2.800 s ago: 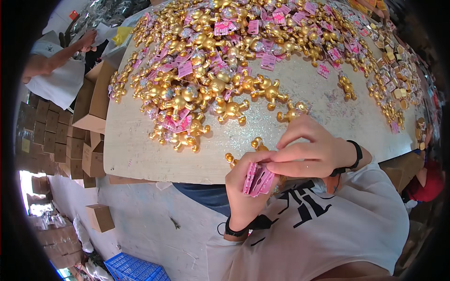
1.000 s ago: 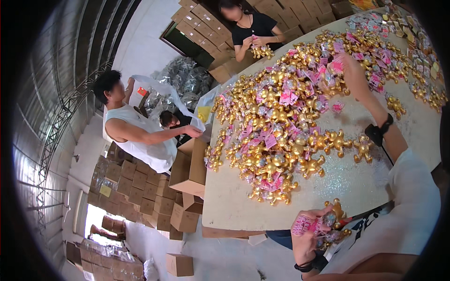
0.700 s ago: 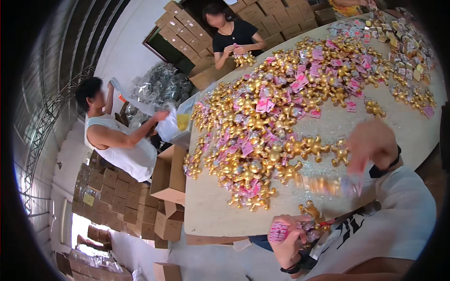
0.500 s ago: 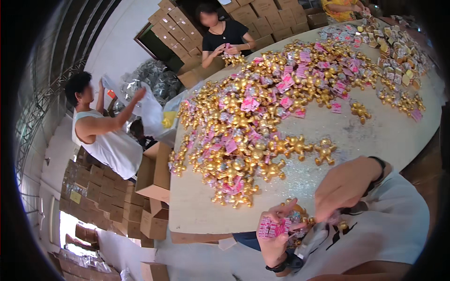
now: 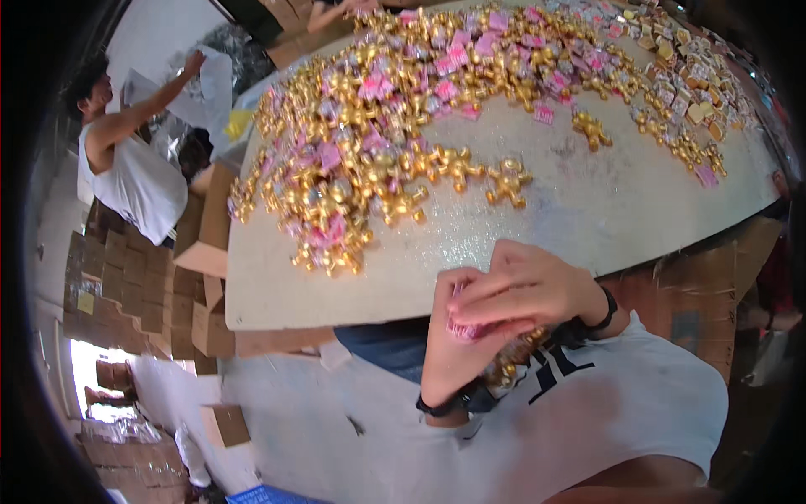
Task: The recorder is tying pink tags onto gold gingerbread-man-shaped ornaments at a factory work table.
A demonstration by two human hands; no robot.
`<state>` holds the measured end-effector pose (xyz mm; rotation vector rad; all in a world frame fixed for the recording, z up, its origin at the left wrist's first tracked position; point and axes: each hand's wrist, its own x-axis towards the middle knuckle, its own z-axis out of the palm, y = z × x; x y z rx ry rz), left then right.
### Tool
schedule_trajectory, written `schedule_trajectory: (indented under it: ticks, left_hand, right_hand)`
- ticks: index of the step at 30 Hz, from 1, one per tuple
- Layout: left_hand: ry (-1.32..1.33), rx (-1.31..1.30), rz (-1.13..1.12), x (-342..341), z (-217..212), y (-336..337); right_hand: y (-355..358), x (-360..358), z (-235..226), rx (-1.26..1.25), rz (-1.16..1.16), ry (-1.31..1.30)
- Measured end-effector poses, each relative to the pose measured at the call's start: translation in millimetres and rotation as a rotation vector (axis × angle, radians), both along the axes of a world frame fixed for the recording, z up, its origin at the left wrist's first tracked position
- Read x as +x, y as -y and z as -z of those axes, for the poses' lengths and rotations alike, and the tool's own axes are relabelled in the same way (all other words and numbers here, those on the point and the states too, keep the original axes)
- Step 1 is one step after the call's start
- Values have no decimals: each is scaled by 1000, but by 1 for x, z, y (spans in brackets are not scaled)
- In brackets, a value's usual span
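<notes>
Close to my body, just past the table's near edge, my two hands meet around a pink printed card [image 5: 462, 330]. My left hand [image 5: 447, 361] is closed on the card from below. Over it lies my right hand [image 5: 541, 284], its fingers bent and pinching the same card, so much of the card is covered. Shiny gold figurines [image 5: 506, 371] show beneath my hands, against my white shirt; how they join the card is hidden. The nearest loose gold figurine [image 5: 509, 182] lies on the table beyond my hands.
A big heap of gold figurines with pink cards [image 5: 395, 109] covers the far part of the pale table [image 5: 579, 227]. Small packaged items [image 5: 693, 84] lie at far right. Cardboard boxes [image 5: 201, 231] stand left, near a person in a white top [image 5: 134, 181] holding a clear plastic bag.
My view has shifted, so the table sits higher and further left. My right hand has come over onto the card, which my left hand was holding up facing me.
</notes>
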<state>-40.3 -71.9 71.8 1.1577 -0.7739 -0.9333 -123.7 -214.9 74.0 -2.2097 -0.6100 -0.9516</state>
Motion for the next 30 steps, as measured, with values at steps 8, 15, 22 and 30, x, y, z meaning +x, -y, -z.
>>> schedule_trajectory:
  ticks: [8, 15, 22, 30]
  left_hand:
    - [418, 126, -44, 7, 1, 12]
    - [313, 116, -46, 36, 15, 22]
    - [344, 129, -90, 60, 33, 31]
    - [172, 167, 20, 79, 36, 31]
  right_hand:
    - [3, -5, 0, -58, 248, 35]
    - [23, 30, 17, -97, 254, 111]
    - [36, 54, 33, -152, 272, 74]
    - [32, 71, 57, -29, 223, 93]
